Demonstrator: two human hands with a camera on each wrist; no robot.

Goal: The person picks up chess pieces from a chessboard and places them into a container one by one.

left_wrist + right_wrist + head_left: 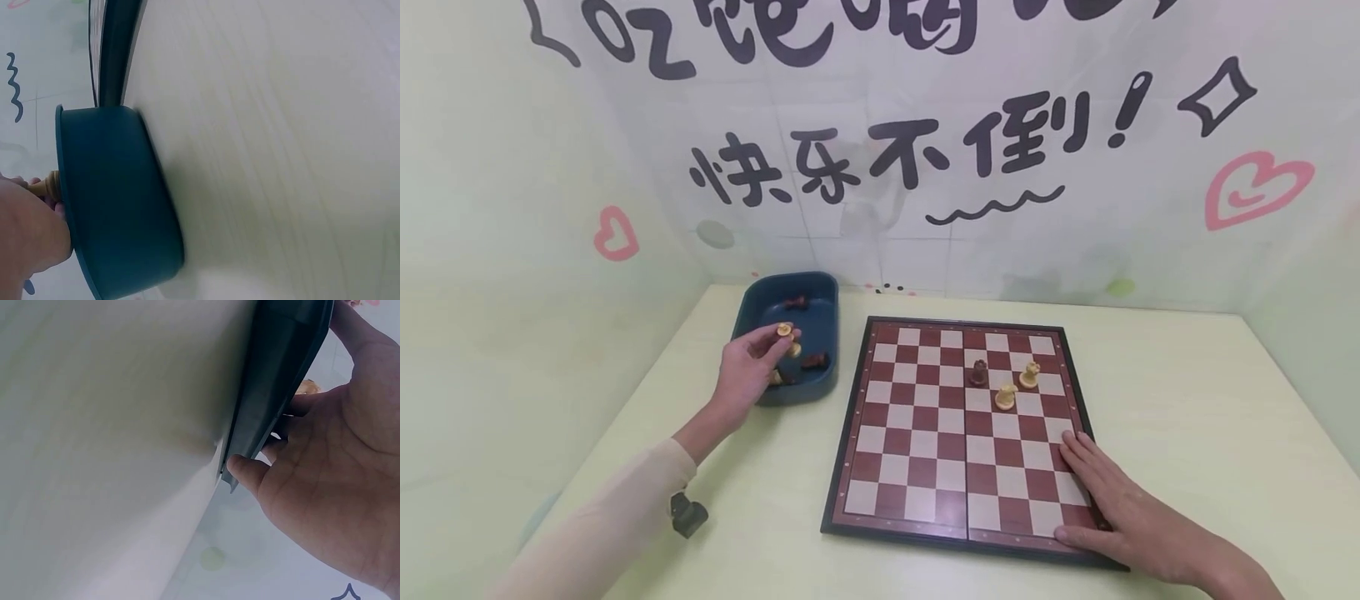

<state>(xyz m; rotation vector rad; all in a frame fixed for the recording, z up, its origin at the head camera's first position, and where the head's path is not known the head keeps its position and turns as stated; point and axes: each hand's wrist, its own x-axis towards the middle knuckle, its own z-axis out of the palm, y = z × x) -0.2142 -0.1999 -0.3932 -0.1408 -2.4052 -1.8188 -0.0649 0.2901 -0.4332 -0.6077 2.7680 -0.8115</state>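
In the head view my left hand (pixel 748 367) pinches a cream chess piece (pixel 785 330) between thumb and fingers, above the blue plastic tub (pixel 820 392). Its exact kind is hard to tell; the left wrist view shows its turned base (pixel 52 185) past the tub's rim. Dark and cream pieces lie on their sides in the tub, partly covered by the hand. My right hand (pixel 1123 508) rests with extended fingers on the right edge of the brown-and-white chessboard (pixel 917 442). On the board stand a dark piece (pixel 978 372), a cream knight (pixel 1006 397) and another cream piece (pixel 1030 374).
The tub stands left of the board on a pale table (pixel 760 500), close to the back wall (pixel 880 250), which carries printed writing. A dark strapped object (pixel 688 515) hangs at my left wrist. The board has a raised black rim (pixel 842 467).
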